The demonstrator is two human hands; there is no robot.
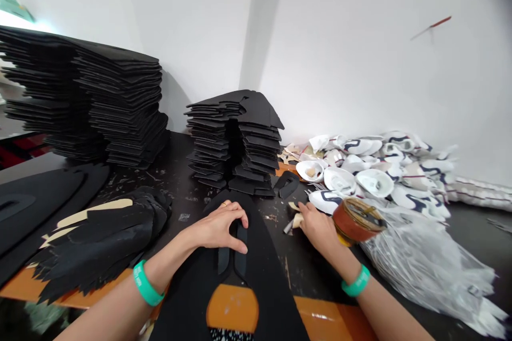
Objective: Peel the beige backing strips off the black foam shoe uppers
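Observation:
My left hand (224,226) rests over a long black foam-like sheet (266,256) that has a slot and a rounded opening. Its thumb and fingers curve apart above a narrow dark strip (241,261) beside the slot. Farther right, my right hand (318,226) reaches down to the tabletop with its fingers drawn together. Small beige scraps (298,220) stick out by those fingertips; whether they are gripped is hidden. Just beyond that wrist stands a stained orange-brown can (356,221), partly covered by the forearm.
Tall stacks of black cut sheets stand at the left (124,101) and centre (260,141). A fanned pile of black pieces (108,240) lies left of my arm. White shoe uppers (376,181) and a clear plastic bag (424,256) fill the right side. A white wall (340,48) rises behind.

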